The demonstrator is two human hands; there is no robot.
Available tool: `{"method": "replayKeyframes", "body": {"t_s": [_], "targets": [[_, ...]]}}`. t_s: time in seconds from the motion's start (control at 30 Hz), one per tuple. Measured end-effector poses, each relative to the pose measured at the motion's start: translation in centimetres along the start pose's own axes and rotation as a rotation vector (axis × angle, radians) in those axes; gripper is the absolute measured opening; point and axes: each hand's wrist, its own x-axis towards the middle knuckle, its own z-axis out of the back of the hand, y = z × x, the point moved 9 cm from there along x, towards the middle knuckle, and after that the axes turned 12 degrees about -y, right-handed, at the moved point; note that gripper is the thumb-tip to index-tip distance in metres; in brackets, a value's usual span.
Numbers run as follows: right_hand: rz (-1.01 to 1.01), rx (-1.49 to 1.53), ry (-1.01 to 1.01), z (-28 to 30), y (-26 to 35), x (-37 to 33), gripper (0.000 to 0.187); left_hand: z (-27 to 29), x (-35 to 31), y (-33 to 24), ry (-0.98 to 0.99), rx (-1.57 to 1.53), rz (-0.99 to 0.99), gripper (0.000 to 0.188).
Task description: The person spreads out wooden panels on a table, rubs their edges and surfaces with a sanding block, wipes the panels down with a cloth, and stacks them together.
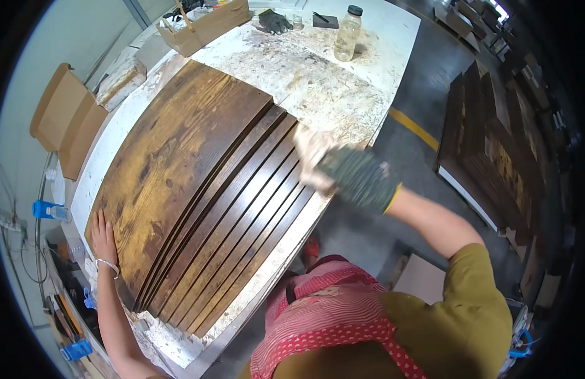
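Observation:
A stack of brown wood-grain boards (pixel 172 145) lies fanned out in steps on the worktable, its lower boards showing as dark strips toward me. My left hand (pixel 103 239) is bare and rests flat on the left end of the top board, fingers stretched out. A dark green knit glove (pixel 362 177) covers part of my right hand (pixel 333 165), which is at the right ends of the stepped boards. Motion smears the pale front part of that hand; whether this is bare fingers or a rag cannot be made out.
On the stained white table (pixel 374 69) are a capped clear bottle (pixel 348 35), a dark glove (pixel 274 22), a small glass jar (pixel 297 23) and a cardboard box (pixel 204 28). An open carton (pixel 68 120) stands beyond the left edge. More boards (pixel 488 145) are stacked at right.

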Motion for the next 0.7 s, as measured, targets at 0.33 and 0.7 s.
{"method": "replayKeyframes", "body": {"t_s": [0.33,0.7], "targets": [[-0.395,-0.149,0.097,2.3,-7.7,-1.7,0.040,-0.3,-0.7,0.8,-0.017,0.059,0.004,0.048],[-0.103,0.546,0.419,-5.6,24.8,-1.3,0.034,0.0,0.0,2.0,-0.147,-0.282,0.074,0.055]]}}
